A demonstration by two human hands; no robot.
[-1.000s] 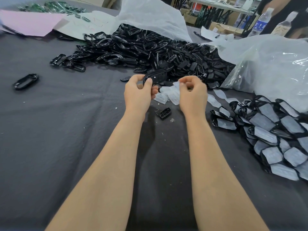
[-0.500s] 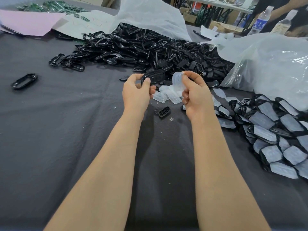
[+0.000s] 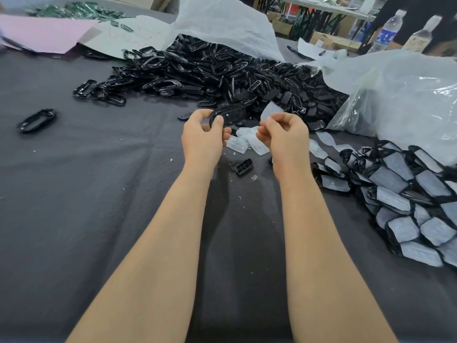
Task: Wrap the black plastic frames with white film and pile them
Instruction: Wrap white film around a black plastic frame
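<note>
My left hand (image 3: 204, 138) grips a black plastic frame (image 3: 228, 115) by its left end, held up above the dark cloth. A hand's width to the right, my right hand (image 3: 286, 137) pinches a piece of white film (image 3: 270, 111) that sticks up past the fingertips. Several loose film pieces (image 3: 244, 143) lie on the cloth under and between the hands. Behind them spreads a big heap of bare black frames (image 3: 222, 73). At the right lies a pile of frames wrapped in white film (image 3: 405, 194).
A small black part (image 3: 244, 166) lies on the dark cloth (image 3: 99, 194) between my forearms. One lone frame (image 3: 35, 120) sits at the far left. White plastic bags (image 3: 408, 95) bulge at the back right, with bottles (image 3: 385, 33) behind. Pink paper (image 3: 42, 33) lies back left.
My right hand picked a white film piece off the cloth and raised it, then turned it so the film now points up nearer the frame. The left hand barely moved.
</note>
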